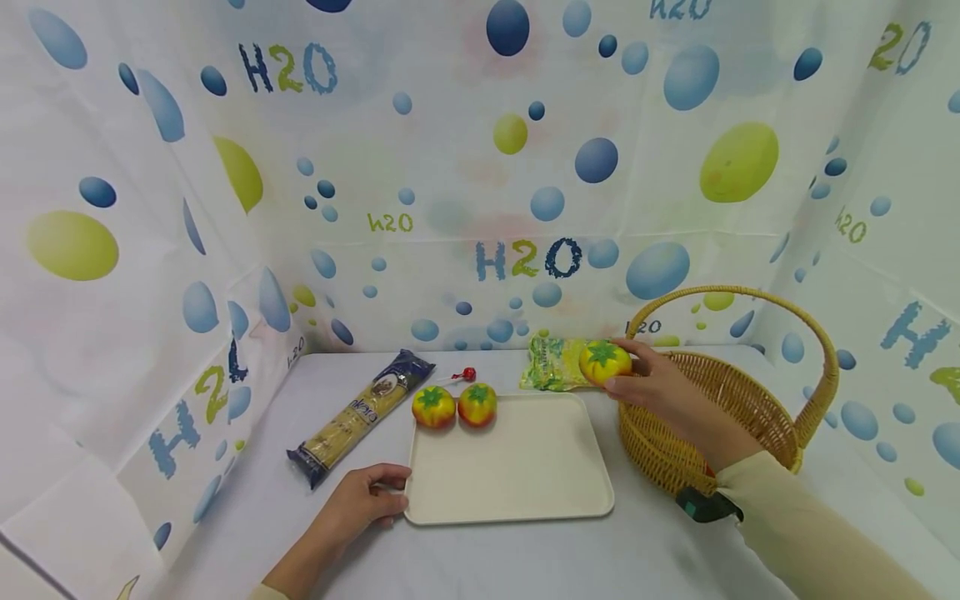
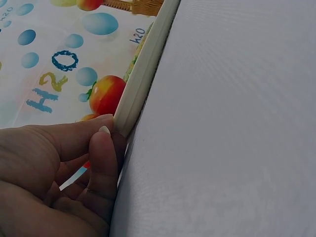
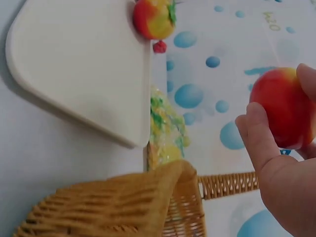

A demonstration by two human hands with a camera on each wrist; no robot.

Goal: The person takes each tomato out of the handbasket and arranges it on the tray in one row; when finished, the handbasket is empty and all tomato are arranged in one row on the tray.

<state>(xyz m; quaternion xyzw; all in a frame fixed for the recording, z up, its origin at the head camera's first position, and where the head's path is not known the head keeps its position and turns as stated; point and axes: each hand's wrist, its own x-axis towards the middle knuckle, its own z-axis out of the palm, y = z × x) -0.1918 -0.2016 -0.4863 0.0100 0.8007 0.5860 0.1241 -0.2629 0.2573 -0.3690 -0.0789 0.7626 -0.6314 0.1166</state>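
Observation:
My right hand [image 1: 656, 387] holds a red-and-yellow toy tomato [image 1: 604, 363] with a green leafy top, raised beside the wicker basket [image 1: 637, 450]. In the right wrist view the fingers curl round the red underside of this tomato [image 3: 281, 108]. At the left, my left hand [image 1: 367, 500] pinches the near-left edge of a cream tray [image 1: 517, 467]; in the left wrist view thumb and finger meet at the tray's rim [image 2: 143, 84]. Two similar tomatoes, a left one [image 1: 433, 407] and a right one [image 1: 477, 405], sit side by side in the tray's far-left corner.
A pack of spaghetti [image 1: 360, 417] lies left of the tray. Behind the tray are a red lollipop [image 1: 468, 374] and a green-yellow bag [image 1: 551, 363]. The basket's tall arched handle [image 1: 825, 358] rises at the right. Patterned curtains [image 1: 450, 167] enclose the table.

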